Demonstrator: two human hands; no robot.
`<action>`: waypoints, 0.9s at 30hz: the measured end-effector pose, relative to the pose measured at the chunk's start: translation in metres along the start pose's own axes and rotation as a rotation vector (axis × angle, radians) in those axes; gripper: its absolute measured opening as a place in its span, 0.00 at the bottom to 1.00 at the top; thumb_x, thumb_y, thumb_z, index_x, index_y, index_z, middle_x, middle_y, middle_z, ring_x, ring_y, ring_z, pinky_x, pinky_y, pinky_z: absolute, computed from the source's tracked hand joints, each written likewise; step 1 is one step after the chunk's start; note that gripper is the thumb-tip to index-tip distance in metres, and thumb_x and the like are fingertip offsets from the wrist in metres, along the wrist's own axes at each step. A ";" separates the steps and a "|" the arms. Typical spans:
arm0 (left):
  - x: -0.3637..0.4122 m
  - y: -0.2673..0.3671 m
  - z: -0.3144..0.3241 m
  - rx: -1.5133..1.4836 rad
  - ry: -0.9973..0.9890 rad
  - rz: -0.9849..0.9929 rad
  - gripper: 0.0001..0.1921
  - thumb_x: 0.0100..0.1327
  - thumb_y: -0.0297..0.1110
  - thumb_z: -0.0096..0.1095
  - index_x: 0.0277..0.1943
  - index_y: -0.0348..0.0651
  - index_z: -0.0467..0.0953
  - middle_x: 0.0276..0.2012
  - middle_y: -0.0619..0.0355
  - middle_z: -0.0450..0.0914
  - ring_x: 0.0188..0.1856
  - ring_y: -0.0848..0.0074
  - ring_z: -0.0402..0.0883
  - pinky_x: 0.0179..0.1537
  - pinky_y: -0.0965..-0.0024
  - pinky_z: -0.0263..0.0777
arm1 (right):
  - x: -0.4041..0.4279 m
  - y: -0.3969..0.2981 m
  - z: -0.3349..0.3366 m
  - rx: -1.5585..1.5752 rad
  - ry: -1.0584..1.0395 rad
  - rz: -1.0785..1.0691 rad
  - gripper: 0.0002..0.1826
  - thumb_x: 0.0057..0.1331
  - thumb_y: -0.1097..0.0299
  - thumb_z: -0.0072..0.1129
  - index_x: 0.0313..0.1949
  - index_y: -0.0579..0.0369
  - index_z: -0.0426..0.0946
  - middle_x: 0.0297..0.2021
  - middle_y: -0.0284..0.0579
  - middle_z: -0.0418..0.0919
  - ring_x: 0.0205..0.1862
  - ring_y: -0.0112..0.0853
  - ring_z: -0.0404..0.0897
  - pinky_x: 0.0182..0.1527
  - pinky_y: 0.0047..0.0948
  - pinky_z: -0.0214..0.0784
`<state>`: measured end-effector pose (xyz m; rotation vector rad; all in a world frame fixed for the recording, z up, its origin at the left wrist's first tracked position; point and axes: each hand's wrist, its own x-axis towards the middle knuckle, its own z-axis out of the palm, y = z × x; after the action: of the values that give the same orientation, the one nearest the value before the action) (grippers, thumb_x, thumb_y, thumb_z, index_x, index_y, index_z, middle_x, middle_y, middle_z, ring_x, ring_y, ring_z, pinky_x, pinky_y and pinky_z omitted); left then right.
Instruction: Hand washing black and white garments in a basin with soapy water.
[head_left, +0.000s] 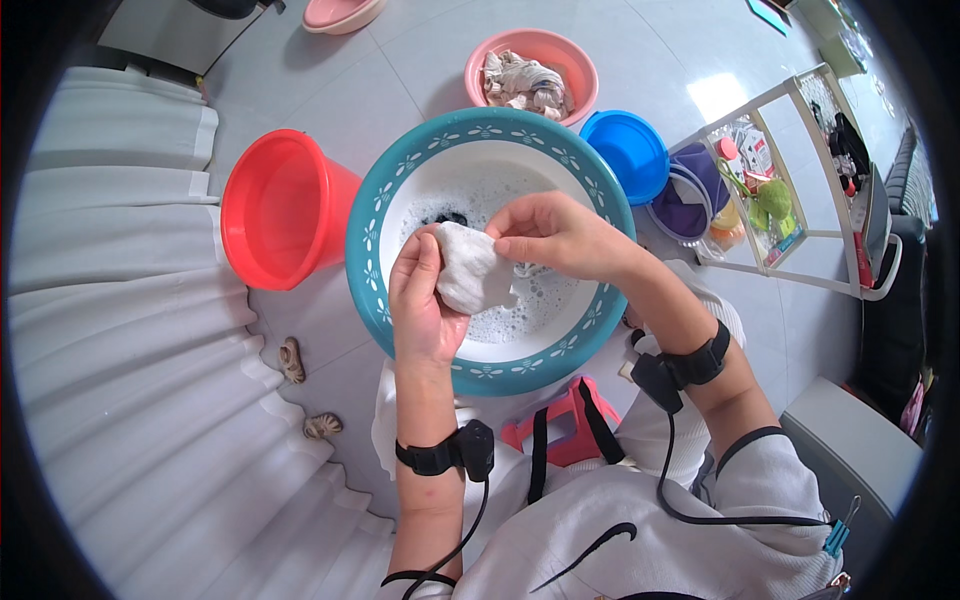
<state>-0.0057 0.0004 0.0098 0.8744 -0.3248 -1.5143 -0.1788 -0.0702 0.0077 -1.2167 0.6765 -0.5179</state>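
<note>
A wet, foamy white cloth (471, 270) is bunched between my hands, above a large teal-rimmed basin (487, 381). My left hand (427, 300) grips its left side, thumb on top. At its upper right edge, my right hand (559, 238) pinches the fabric between thumb and fingers. Sudsy water (517, 322) lies in the basin under both hands. A dark item (450, 218) shows in the suds just behind the cloth, partly hidden by it. What kind of garment the white cloth is, I cannot tell.
A red bucket (274, 210) stands left of the basin. Beyond the rim is a pink basin (586, 71) with crumpled cloths (525, 81). Blue (626, 154) and purple (679, 202) buckets stand right, beside a wheeled rack (817, 251). White curtains (135, 360) hang left; a pink stool (559, 431) is below.
</note>
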 end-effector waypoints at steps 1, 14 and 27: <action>0.000 0.001 -0.001 0.017 0.001 0.019 0.13 0.70 0.38 0.47 0.45 0.36 0.71 0.39 0.55 0.78 0.41 0.75 0.79 0.44 0.71 0.75 | 0.000 -0.001 0.000 0.000 -0.001 0.000 0.07 0.63 0.74 0.54 0.40 0.64 0.76 0.32 0.37 0.78 0.36 0.22 0.76 0.41 0.18 0.67; -0.001 0.005 0.004 0.052 0.001 -0.125 0.11 0.69 0.36 0.50 0.45 0.36 0.69 0.40 0.54 0.77 0.40 0.75 0.80 0.41 0.71 0.76 | 0.005 0.001 0.002 0.311 0.220 0.034 0.07 0.69 0.68 0.49 0.42 0.59 0.70 0.25 0.30 0.71 0.25 0.13 0.67 0.23 0.15 0.57; 0.001 0.004 0.002 0.159 0.010 0.007 0.10 0.67 0.32 0.54 0.45 0.35 0.68 0.40 0.52 0.77 0.38 0.74 0.81 0.36 0.71 0.80 | 0.000 -0.018 0.001 0.256 0.082 0.141 0.13 0.66 0.69 0.54 0.47 0.62 0.71 0.30 0.36 0.76 0.31 0.17 0.75 0.31 0.16 0.67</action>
<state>-0.0044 -0.0020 0.0132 1.0043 -0.4452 -1.4924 -0.1779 -0.0747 0.0255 -0.9046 0.7356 -0.5206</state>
